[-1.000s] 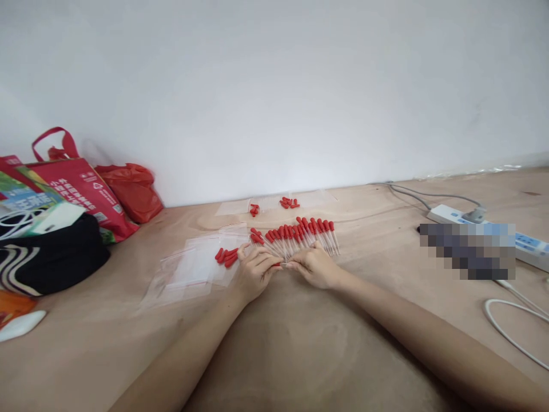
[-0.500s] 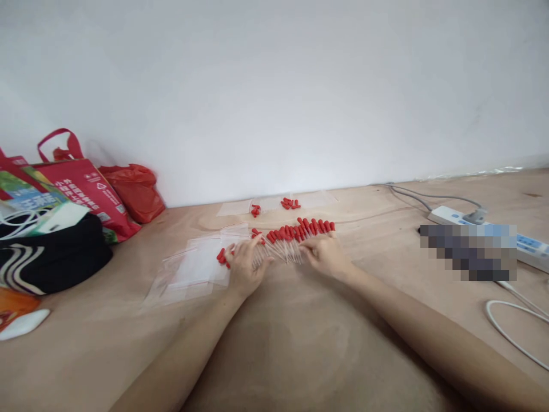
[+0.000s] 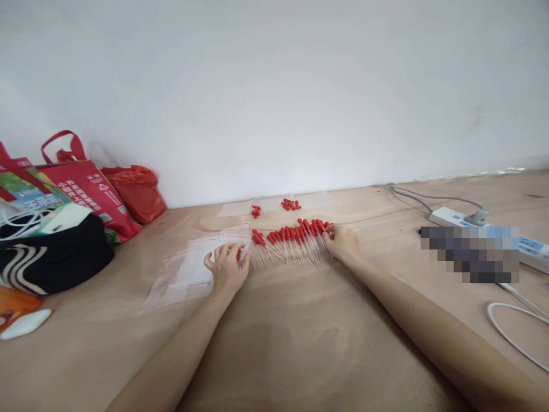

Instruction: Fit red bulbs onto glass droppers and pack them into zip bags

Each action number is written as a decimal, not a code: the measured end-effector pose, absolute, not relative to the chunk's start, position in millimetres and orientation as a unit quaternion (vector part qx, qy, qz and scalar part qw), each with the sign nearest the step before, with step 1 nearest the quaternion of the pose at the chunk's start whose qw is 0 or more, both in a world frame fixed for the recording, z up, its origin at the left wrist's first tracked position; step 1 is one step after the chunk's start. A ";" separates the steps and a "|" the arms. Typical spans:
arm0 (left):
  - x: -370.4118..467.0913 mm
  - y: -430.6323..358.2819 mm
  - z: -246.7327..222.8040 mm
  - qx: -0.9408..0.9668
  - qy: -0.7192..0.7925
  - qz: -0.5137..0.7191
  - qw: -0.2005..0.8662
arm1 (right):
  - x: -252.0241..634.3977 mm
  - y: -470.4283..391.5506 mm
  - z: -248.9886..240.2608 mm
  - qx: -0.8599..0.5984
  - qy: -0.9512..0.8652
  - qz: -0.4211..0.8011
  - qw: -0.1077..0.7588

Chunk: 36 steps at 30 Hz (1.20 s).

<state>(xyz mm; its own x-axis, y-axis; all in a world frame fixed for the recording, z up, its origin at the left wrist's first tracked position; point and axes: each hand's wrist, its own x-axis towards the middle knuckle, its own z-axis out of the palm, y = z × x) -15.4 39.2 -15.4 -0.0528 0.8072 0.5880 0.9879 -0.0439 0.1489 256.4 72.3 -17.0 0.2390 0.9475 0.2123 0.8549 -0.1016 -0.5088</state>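
A row of clear droppers with red rubber bulbs (image 3: 294, 233) lies side by side on the wooden table (image 3: 274, 337), thin tubes toward me. At the row's right end, my right hand (image 3: 343, 241) is closed, its thumb and fingertips pinching a dropper by its bulb. My left hand (image 3: 228, 268) is left of the row, over the edge of some clear plastic bags (image 3: 195, 266). Its fingers are bent and spread apart. A red bulb (image 3: 238, 254) shows between its thumb and fingers; what lies beneath the palm is hidden.
Two small groups of red bulbs (image 3: 290, 204) lie on clear bags near the wall. Red bags (image 3: 92, 189) and a black striped pouch (image 3: 55, 254) stand at left. A power strip (image 3: 446, 217) with cables and a pixelated dark object (image 3: 467, 254) are at right.
My left hand has moved left, off the tubes and onto the bags' edge. My right hand has shifted right, from the tubes to the bulbs at the row's end.
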 end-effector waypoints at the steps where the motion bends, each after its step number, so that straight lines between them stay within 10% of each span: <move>1: -15.8 39.3 -15.6 -0.668 -0.674 -0.272 0.164 | 255.5 72.0 -16.5 -0.738 -0.614 0.080 0.267; 36: -20.9 41.6 -18.1 -0.665 -0.704 -0.209 0.137 | 130.2 64.7 -7.8 -0.584 -0.789 0.047 0.182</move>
<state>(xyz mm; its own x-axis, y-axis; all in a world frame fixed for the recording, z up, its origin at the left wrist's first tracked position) -20.9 41.6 -18.1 -0.0780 0.8791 0.4703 0.9933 0.0280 0.1124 130.2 64.7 -7.8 -0.2508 0.9395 0.2334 0.9054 0.3130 -0.2869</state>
